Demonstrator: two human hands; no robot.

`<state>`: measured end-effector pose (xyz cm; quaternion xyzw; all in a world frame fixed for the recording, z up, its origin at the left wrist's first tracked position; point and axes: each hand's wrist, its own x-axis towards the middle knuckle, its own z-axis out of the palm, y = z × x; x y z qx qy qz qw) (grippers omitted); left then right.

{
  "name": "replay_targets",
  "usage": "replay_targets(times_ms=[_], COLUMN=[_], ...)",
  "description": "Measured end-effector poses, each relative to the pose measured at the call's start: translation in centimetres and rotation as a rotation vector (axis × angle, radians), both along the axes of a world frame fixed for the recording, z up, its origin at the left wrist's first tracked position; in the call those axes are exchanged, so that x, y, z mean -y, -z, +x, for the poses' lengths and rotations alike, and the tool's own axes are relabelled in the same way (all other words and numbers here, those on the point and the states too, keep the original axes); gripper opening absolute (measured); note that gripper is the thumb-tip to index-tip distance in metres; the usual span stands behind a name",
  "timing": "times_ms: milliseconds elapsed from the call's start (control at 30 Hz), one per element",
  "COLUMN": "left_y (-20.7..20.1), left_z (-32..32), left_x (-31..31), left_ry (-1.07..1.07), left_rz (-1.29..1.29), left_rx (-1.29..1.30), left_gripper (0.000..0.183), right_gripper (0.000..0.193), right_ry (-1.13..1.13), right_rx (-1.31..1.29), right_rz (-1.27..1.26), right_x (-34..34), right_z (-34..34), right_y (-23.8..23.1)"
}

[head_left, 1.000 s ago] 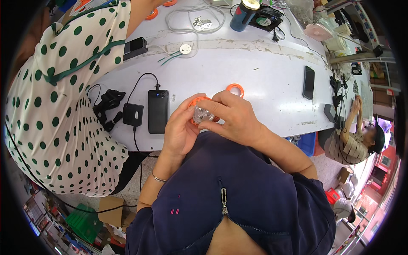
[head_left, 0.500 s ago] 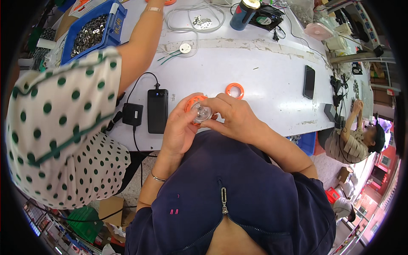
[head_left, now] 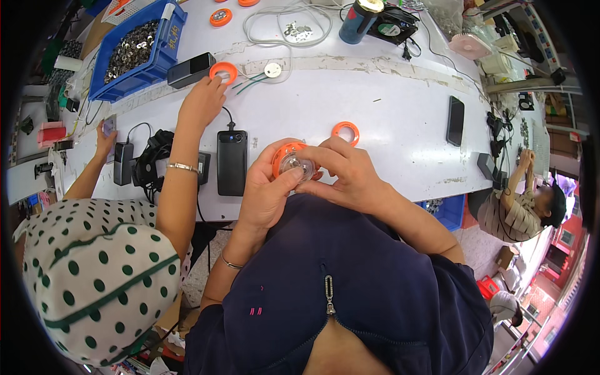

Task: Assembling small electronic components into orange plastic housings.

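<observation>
Close to my chest, both hands hold an orange round casing [head_left: 283,154] with a clear plastic dome [head_left: 299,167] against it. My left hand [head_left: 262,190] cradles the casing from the left, its thumb pressed on the dome. My right hand [head_left: 349,172] grips the dome's right side between fingers and thumb. Small metallic bits show through the clear plastic; the fingers hide part of both pieces. Just beyond my right hand lies a separate orange ring [head_left: 345,134] on the white table [head_left: 300,103].
At left, a co-worker's hand [head_left: 203,103] touches another orange ring [head_left: 223,73] by a black box [head_left: 192,70]. A black device [head_left: 232,164] with a cable lies beside my left hand. A phone [head_left: 455,121] rests at right; a blue bin [head_left: 140,75] holds metal parts.
The co-worker has drawn back from the far table, one hand now at an orange ring beside a black box. Between my hands, the clear dome has shifted slightly, showing more of the orange casing.
</observation>
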<state>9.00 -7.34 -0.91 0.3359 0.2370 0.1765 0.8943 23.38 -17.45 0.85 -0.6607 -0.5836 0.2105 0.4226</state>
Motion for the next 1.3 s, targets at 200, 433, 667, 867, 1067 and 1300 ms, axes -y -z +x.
replay_targets(times_ms=[200,433,667,867,1067,1300], left_y=[-0.1,0.0,0.4,1.0,0.8,0.7], left_z=[0.0,0.1,0.2,0.0,-0.2,0.1], left_x=[0.0,0.0,-0.2,0.0,-0.1,0.0], left_ry=[-0.002,-0.006,0.002,-0.005,0.019,0.020], left_rz=[0.014,0.009,-0.042,-0.043,-0.045,-0.038], left_rx=[-0.033,-0.049,-0.050,-0.070,-0.053,-0.064], left_gripper=[0.039,0.038,0.038,0.039,0.041,0.040], right_gripper=[0.042,0.043,0.041,0.038,0.037,0.039], right_ry=[0.019,0.016,0.029,0.044,0.043,0.042], right_rx=[-0.022,0.003,-0.031,-0.035,-0.035,-0.032], right_rz=[0.020,0.018,0.064,0.008,0.013,0.040], right_x=[0.0,0.2,0.2,0.3,0.4,0.5], right_z=[-0.2,-0.3,-0.3,-0.6,-0.5,-0.4], right_y=[0.4,0.7,1.1,1.0,0.7,0.8])
